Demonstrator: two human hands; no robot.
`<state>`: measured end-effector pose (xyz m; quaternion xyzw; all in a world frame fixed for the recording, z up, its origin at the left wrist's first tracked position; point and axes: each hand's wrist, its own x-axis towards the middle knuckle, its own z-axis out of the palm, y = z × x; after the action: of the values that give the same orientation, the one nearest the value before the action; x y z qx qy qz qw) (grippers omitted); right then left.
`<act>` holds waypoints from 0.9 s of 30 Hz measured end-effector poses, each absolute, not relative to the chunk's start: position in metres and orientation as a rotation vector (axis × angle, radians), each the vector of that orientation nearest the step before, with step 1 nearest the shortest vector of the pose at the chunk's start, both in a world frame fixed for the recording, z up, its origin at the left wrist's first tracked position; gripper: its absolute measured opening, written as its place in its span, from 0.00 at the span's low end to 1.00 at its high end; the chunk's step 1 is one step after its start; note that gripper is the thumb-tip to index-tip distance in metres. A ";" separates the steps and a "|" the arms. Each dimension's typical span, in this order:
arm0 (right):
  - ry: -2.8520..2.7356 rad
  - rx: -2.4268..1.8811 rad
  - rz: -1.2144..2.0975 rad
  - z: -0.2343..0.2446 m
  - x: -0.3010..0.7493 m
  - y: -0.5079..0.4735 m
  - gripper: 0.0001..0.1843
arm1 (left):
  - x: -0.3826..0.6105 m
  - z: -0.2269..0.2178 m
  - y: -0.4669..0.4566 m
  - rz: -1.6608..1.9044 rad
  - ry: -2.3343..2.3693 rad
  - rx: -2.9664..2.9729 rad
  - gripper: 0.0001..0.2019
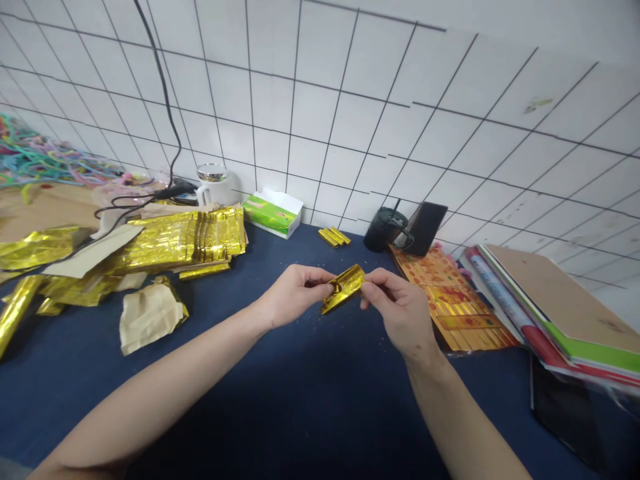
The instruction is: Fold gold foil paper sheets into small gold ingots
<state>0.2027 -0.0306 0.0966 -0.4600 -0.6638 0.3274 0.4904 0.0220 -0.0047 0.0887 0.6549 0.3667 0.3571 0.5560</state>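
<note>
Above the dark blue tabletop, a small piece of shiny gold foil paper is held between both hands. It looks partly rolled or folded, with its upper edge curled. My left hand pinches its left end between thumb and fingers. At the right end, my right hand grips the edge with thumb and fingertips. Beyond the hands, several small gold foil rolls lie side by side near the wall. A large stack of gold foil sheets sits to the left.
Crumpled paper lies left of my left arm. At the back are a white mug, a green tissue pack, a dark cup and a phone. Orange packets and stacked folders occupy the right. A black cable hangs left.
</note>
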 end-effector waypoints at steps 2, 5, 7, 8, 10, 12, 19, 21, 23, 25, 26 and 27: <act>-1.673 -1.091 0.853 0.099 0.206 -0.030 0.07 | 0.022 0.090 -0.006 0.816 0.911 1.608 0.10; -1.748 -1.018 0.964 0.101 0.209 -0.030 0.08 | 0.022 0.091 -0.008 0.807 0.884 1.647 0.10; -1.754 -0.983 1.029 0.101 0.211 -0.029 0.08 | 0.022 0.091 -0.009 0.807 0.838 1.680 0.12; -1.745 -0.978 1.053 0.100 0.211 -0.029 0.08 | 0.022 0.091 -0.009 0.801 0.827 1.704 0.13; -1.720 -0.978 1.090 0.098 0.212 -0.028 0.08 | 0.022 0.091 -0.010 0.779 0.826 1.749 0.14; -1.686 -0.970 1.118 0.096 0.214 -0.027 0.08 | 0.022 0.091 -0.011 0.772 0.839 1.770 0.15; -1.660 -0.946 1.233 0.094 0.215 -0.024 0.07 | 0.024 0.093 -0.013 0.837 0.893 1.691 0.10; -1.613 -0.955 1.240 0.092 0.213 -0.024 0.07 | 0.025 0.091 -0.014 0.837 0.893 1.635 0.10; -1.578 -0.966 1.235 0.089 0.212 -0.023 0.07 | 0.027 0.090 -0.015 0.835 0.908 1.618 0.09; -1.571 -0.965 1.231 0.087 0.211 -0.023 0.07 | 0.028 0.089 -0.016 0.849 0.961 1.668 0.09; -1.575 -0.961 1.234 0.087 0.211 -0.023 0.07 | 0.028 0.089 -0.017 0.859 0.997 1.709 0.09; -1.581 -0.955 1.239 0.087 0.210 -0.023 0.07 | 0.028 0.089 -0.018 0.868 1.031 1.754 0.09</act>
<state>0.2104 -0.0235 0.0868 -0.3850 -0.6372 0.4995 0.4429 0.0285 -0.0181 0.0889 0.7089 0.4167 0.3507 0.4481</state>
